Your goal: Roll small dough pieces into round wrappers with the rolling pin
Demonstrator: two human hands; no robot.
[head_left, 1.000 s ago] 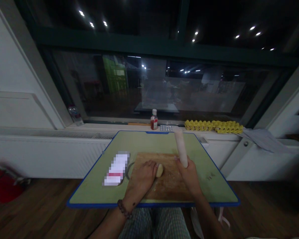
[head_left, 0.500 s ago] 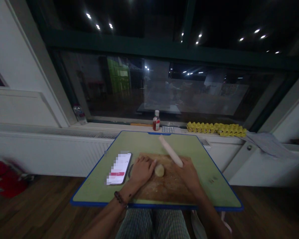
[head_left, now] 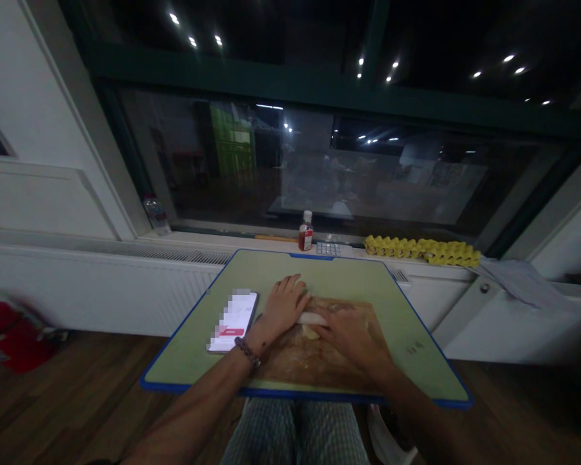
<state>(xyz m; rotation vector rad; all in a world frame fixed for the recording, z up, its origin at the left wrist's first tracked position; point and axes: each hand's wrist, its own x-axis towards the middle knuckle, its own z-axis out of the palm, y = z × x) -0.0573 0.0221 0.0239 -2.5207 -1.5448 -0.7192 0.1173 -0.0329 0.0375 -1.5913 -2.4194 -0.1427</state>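
Note:
A pale rolling pin (head_left: 312, 319) lies crosswise over a small piece of dough (head_left: 311, 332) on a wooden board (head_left: 319, 365). My left hand (head_left: 283, 303) rests at the pin's left end with its fingers stretched out and apart, the thumb side against the pin. It covers that end. My right hand (head_left: 348, 329) is closed around the right end and hides it. Only the short middle of the pin shows between the hands. Part of the dough sticks out on the near side of the pin.
The board lies on a green folding table (head_left: 416, 368) with a blue edge. A phone (head_left: 235, 323) with a lit screen is left of my left hand. On the windowsill stand a small bottle of red liquid (head_left: 305, 232), yellow egg cartons (head_left: 421, 250) and a water bottle (head_left: 155, 215).
The rolling pin has turned from a slant away from me to crosswise, and now lies over the dough. My left hand has moved from beside the dough up onto the pin's left end.

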